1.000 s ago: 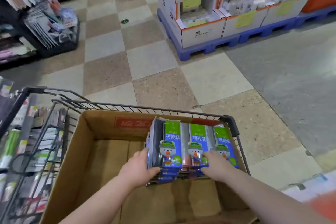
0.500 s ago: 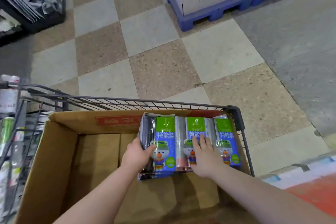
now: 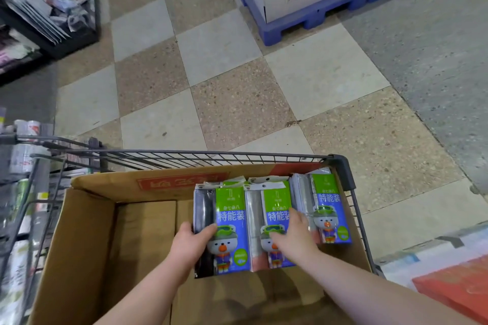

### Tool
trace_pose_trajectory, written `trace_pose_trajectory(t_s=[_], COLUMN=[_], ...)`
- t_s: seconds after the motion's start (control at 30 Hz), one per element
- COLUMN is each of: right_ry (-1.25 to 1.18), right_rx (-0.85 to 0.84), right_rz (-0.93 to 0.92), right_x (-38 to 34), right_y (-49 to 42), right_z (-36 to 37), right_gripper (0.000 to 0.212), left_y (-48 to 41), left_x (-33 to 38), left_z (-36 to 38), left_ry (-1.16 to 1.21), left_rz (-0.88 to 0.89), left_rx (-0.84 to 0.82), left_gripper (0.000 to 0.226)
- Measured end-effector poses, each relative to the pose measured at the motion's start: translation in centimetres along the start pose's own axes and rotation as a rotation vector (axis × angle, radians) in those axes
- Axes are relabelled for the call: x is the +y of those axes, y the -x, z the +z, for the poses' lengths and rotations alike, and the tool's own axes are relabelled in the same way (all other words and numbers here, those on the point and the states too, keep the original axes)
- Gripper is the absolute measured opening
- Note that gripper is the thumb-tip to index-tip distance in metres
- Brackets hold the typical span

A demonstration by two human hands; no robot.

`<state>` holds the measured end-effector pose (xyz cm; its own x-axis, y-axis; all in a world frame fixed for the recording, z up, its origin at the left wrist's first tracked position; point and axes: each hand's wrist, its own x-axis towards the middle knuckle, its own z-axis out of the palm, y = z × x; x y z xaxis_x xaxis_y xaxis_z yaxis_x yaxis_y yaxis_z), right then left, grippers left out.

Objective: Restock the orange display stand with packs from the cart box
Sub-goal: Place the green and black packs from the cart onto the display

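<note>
As the packs (image 3: 232, 221) lie in the far right corner of the cart box (image 3: 87, 232), the left hand (image 3: 188, 244) clasps the leftmost stack's edge. The right hand (image 3: 293, 239) rests straight fingers on the middle pack, evidently steadying a bundle for lifting.

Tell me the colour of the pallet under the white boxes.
The pallet is blue; head view.

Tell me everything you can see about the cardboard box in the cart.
The cardboard box is brown corrugated card, open-topped, with a red printed mark on its far flap. It sits upright in the wire cart. Its floor is largely bare; blue-and-green packs lie in its far right part, the left hand gripping one stack, the right hand resting on another.
</note>
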<state>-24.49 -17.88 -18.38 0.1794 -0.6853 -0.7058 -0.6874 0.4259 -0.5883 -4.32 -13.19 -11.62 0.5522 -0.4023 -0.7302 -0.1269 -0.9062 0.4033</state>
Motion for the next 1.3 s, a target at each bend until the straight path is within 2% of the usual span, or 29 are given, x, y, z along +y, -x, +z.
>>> trace_pose_trajectory(t_s=[0.1,0.2,0.3,0.43,0.57,0.67,0.73,0.97,1.13,1.3], right_ry=[-0.187,-0.258,-0.254,-0.376,-0.568,-0.476,-0.464,-0.629,-0.726,-0.828], right_rx=[0.002,-0.006,-0.036,-0.018,0.005,0.139,0.217,0.481,0.679,0.841], right_rz=[0.160,0.297,0.303,0.286,0.263,0.161,0.110,0.059,0.013,0.033], right_x=[-0.6,-1.0,-0.7,0.1,0.3,0.7,0.8,1.1,1.5,4.1], right_y=[-2.1,-3.1,-3.0,-2.0,0.6,3.5,6.0,13.9,19.8,26.1], right_z=[0.1,-0.1,-0.6,-0.8,-1.2,-0.9,-0.9,-0.2,0.4,0.3], right_gripper=[0.073,0.072,0.063,0.072,0.045,0.054,0.047,0.028,0.018,0.025], left_y=[0.0,-0.2,-0.1,0.3,0.9,1.5,1.8,3.7,6.0,11.1], left_x=[0.3,-0.1,-0.3,-0.5,-1.2,-1.9,-2.3,-3.3,-3.3,-3.2], left_z=[0.1,0.0,-0.5,-0.9,-0.8,-1.1,-1.4,-2.9,-3.2,-1.7], left_ry=[-0.028,-0.031,0.013,0.029,0.032,0.030,0.021,0.117,0.112,0.086], left_rz=[0.007,0.003,-0.006,0.040,0.111,0.173,0.217,0.357,0.490,0.614], left_rx=[-0.019,-0.021,-0.026,-0.039,-0.042,-0.091,-0.150,-0.368,-0.511,-0.636], left_gripper=[0.035,0.034,0.031,0.026,0.025,0.026,0.028,0.032,0.022,0.015])
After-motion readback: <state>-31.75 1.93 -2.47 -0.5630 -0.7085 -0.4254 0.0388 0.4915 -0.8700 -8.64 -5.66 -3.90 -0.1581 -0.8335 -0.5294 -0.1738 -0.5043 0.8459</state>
